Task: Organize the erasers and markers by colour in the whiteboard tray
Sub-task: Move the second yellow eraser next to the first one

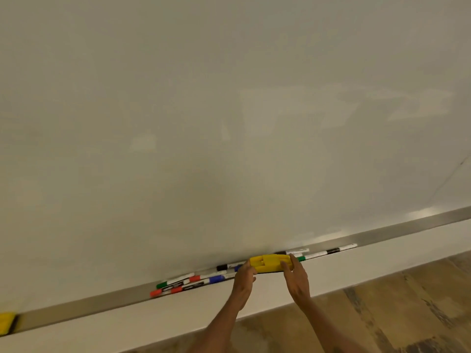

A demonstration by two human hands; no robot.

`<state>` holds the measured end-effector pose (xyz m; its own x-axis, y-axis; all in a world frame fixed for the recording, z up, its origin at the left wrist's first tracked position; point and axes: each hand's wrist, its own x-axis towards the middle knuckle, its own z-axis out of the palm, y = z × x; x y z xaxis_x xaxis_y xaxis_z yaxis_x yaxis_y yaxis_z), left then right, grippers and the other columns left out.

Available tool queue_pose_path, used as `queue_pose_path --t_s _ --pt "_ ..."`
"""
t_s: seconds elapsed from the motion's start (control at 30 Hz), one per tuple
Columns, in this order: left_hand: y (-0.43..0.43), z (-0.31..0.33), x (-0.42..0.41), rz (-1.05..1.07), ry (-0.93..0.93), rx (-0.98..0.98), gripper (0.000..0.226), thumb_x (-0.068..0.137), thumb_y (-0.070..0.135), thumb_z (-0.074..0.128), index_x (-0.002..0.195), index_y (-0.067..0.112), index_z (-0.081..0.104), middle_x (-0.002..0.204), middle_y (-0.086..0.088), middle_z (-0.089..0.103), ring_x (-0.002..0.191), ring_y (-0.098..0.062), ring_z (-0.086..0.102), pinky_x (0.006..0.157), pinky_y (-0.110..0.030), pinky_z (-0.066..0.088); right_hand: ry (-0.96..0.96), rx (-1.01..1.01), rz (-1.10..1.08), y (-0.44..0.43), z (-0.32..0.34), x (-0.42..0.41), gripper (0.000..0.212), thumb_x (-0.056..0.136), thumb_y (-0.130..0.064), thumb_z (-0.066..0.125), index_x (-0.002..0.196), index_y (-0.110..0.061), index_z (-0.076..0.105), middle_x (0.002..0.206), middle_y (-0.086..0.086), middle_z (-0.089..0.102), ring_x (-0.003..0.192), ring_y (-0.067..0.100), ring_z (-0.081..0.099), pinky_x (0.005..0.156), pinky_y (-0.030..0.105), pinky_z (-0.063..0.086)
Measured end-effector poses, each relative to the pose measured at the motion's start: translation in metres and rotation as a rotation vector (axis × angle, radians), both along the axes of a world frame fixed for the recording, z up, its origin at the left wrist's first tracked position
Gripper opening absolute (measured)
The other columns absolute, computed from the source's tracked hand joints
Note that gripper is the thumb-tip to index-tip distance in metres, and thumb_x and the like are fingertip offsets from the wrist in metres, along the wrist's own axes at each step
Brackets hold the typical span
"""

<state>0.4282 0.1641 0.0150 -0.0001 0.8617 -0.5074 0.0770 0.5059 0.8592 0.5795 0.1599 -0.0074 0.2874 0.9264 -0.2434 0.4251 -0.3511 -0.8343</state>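
A yellow eraser [269,262] sits over the metal whiteboard tray [84,305], held at both ends. My left hand [244,278] grips its left end and my right hand [297,277] presses its right end with the fingers partly spread. Left of it lie several markers: a green-capped one [171,281], red-capped ones [165,291], a blue-capped one [216,278] and a black-capped one [224,267]. Right of the eraser lie a green-capped marker [305,258] and black-capped markers [334,250]. A second yellow eraser [7,323] rests at the tray's far left.
The whiteboard [204,110] fills the upper view. Below the tray runs a pale wall ledge [127,324], and a wood-patterned floor [382,307] lies at the lower right.
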Motion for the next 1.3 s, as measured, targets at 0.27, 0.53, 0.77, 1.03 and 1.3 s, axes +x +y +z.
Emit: queue_pose_path --t_s 0.27,0.53,0.77,1.03,1.3 --pt "-0.053 -0.001 -0.105 0.102 0.05 0.03 0.032 0.096 0.004 0.039 0.122 0.009 0.057 0.113 -0.017 0.062 0.102 -0.029 0.055 0.092 -0.04 0.046 0.074 0.02 0.073 -0.04 0.001 -0.108 0.05 0.101 -0.029 0.047 0.146 -0.009 0.038 0.148 0.016 0.045 0.135 0.034 0.045 0.115 0.046 0.034" --pt "-0.077 -0.008 -0.174 0.245 0.152 0.062 0.02 0.098 0.01 0.037 0.097 0.009 0.057 0.069 -0.006 0.042 0.065 -0.017 0.038 0.062 -0.03 0.029 0.082 -0.027 0.216 -0.055 -0.002 -0.18 0.054 0.101 -0.03 0.046 0.15 -0.014 0.03 0.154 0.012 0.038 0.14 0.032 0.039 0.115 0.044 0.033" --pt "-0.084 -0.007 -0.22 0.43 0.13 0.072 0.031 0.101 0.011 0.04 0.107 -0.009 0.062 0.089 -0.031 0.059 0.092 -0.046 0.053 0.081 -0.042 0.044 0.116 -0.027 0.369 -0.052 -0.007 -0.224 0.054 0.1 -0.029 0.05 0.149 -0.017 0.032 0.151 0.01 0.043 0.137 0.03 0.044 0.114 0.043 0.036" --pt "-0.101 -0.006 -0.274 0.564 0.15 0.093 0.039 0.102 0.01 0.042 0.135 -0.01 0.048 0.132 -0.035 0.053 0.116 -0.038 0.056 0.104 -0.045 0.043 0.124 -0.044 0.539 -0.052 -0.018 -0.275 0.053 0.1 -0.026 0.051 0.149 -0.016 0.032 0.148 0.011 0.047 0.134 0.03 0.048 0.113 0.045 0.038" --pt "-0.114 -0.017 -0.348 0.503 0.321 0.098 0.035 0.1 0.004 0.043 0.133 0.0 0.053 0.123 -0.032 0.059 0.117 -0.045 0.055 0.1 -0.046 0.045 0.176 -0.089 0.595 -0.055 -0.031 -0.351 0.055 0.097 -0.015 0.057 0.147 -0.017 0.036 0.148 0.009 0.048 0.134 0.029 0.047 0.115 0.049 0.037"
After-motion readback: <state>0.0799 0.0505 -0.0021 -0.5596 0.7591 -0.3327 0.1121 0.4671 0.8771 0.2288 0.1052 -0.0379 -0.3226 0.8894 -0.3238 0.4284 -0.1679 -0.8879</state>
